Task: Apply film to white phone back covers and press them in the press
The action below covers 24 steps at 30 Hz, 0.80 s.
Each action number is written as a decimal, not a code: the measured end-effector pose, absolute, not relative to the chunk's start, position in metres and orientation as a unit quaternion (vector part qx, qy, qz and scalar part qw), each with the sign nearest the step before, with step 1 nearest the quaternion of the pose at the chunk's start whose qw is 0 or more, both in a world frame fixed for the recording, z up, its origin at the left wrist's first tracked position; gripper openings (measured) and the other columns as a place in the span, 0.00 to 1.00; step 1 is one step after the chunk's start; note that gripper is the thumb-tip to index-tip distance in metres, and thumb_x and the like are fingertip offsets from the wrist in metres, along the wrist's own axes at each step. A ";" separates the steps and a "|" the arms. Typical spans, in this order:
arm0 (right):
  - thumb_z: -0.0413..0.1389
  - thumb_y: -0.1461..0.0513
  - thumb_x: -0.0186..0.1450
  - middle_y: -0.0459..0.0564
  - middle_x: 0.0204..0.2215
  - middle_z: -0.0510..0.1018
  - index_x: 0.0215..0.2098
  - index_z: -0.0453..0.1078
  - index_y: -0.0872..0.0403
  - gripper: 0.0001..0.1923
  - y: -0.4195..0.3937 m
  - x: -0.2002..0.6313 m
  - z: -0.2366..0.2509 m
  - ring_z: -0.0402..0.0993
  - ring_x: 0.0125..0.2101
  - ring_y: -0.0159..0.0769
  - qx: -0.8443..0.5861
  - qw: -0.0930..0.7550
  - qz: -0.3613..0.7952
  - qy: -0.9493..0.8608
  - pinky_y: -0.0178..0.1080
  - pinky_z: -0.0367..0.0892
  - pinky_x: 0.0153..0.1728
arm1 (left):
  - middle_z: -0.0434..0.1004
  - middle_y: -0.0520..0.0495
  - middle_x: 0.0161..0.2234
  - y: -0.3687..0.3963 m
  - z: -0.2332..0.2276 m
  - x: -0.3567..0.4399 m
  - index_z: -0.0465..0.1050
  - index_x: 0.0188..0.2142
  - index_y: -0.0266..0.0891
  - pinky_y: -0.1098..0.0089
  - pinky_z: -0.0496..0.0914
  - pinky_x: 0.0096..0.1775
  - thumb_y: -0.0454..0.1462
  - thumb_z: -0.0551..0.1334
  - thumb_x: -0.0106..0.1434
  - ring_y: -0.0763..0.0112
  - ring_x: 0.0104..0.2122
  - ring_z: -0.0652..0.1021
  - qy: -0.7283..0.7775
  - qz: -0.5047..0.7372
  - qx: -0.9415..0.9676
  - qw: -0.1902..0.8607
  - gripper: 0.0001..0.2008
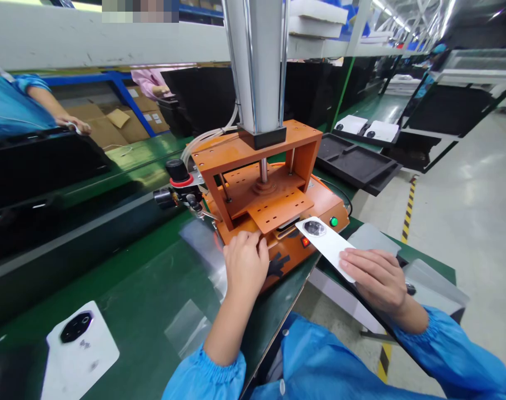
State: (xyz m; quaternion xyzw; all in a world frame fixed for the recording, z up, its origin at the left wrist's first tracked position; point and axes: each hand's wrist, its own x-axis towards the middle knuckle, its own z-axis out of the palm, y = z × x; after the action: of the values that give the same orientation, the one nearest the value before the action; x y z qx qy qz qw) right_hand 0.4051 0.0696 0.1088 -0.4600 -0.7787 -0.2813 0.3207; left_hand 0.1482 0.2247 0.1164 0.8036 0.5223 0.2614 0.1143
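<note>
In my right hand (375, 278) is a white phone back cover (330, 247) with a round dark camera ring at its far end. My fingers and thumb pinch its near end, and it slants in front of an orange pneumatic press (261, 216). My left hand (246, 261) is at the front left of the press base, under the edge of its pressing plate (281, 210). Its fingers are bent and closed; their tips are partly hidden, so I cannot make out what they grip. A dark flat piece (289, 223) shows beneath the plate.
Another white phone cover (84, 350) lies on the green bench (153, 300) at the lower left. Clear plastic bags (190, 328) lie left of the press, with translucent sheets (434, 286) at right. Black trays (356, 161) stand behind. A co-worker's hand (73, 123) is at far left.
</note>
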 end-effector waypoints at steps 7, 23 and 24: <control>0.56 0.71 0.66 0.52 0.45 0.84 0.52 0.75 0.51 0.19 0.070 0.412 0.107 0.82 0.46 0.40 -0.471 0.330 -0.303 -0.760 0.42 0.72 0.44 | 0.78 0.41 0.36 0.237 0.131 0.167 0.76 0.34 0.41 0.57 0.67 0.48 0.40 0.56 0.68 0.53 0.43 0.78 0.542 0.348 0.707 0.293 0.12; 0.56 0.70 0.68 0.51 0.50 0.82 0.59 0.71 0.48 0.23 0.157 0.402 0.096 0.79 0.52 0.38 -0.437 0.389 -0.305 -0.751 0.41 0.69 0.48 | 0.72 0.53 0.24 0.196 0.129 0.189 0.73 0.38 0.36 0.77 0.65 0.27 0.46 0.67 0.58 0.77 0.22 0.71 0.406 0.458 0.449 0.650 0.16; 0.55 0.69 0.69 0.51 0.51 0.82 0.59 0.71 0.48 0.22 0.167 0.400 0.097 0.79 0.53 0.38 -0.429 0.381 -0.298 -0.763 0.42 0.69 0.49 | 0.74 0.52 0.26 0.177 0.122 0.176 0.74 0.40 0.37 0.77 0.65 0.28 0.47 0.66 0.60 0.77 0.24 0.72 0.409 0.455 0.451 0.650 0.16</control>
State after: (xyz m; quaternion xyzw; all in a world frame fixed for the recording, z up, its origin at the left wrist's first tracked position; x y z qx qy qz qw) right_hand 0.4004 0.1674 0.0968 -0.4293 -0.7628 -0.2981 0.3807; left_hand 0.1762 0.1769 0.1219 0.4509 0.4091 0.4548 0.6500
